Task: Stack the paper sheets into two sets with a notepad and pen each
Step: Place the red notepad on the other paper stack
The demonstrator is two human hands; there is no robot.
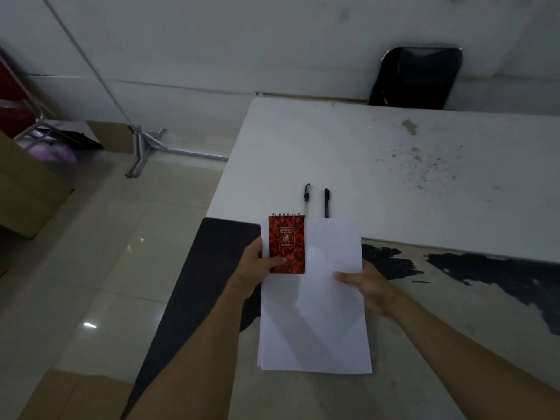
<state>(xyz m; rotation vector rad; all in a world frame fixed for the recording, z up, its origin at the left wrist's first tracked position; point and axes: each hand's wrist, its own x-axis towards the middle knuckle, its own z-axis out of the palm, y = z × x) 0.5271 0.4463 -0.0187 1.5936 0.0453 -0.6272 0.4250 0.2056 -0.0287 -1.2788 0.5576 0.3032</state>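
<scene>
The left hand is pinching the red spiral notepad onto the paper stack; the right hand fingers are gripping its edge, so the pinch should be staying firm while squaring.

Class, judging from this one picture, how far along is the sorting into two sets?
Done: nothing is laid out as a set yet. In hand: the left hand pins the red notepad on the paper stack, steadied by the right hand. Left: splitting the sheets, adding both pens; no second notepad is visible.
</scene>
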